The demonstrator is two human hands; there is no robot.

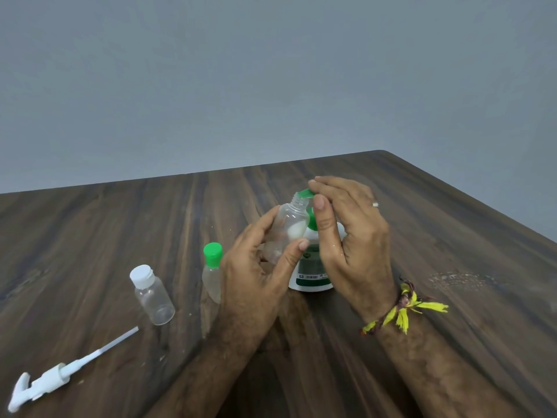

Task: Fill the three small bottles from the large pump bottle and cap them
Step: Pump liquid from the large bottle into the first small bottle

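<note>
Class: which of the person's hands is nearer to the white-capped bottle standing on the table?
Left. The left hand, holding a clear bottle, is just right of the white-capped bottle; the right hand is farther right, beyond it.

I'm at a dark wood-grain table (452,224) against a plain grey wall (271,70) at twelve o'clock — bare room, no furnishings to say home or office — can't tell which.
</note>
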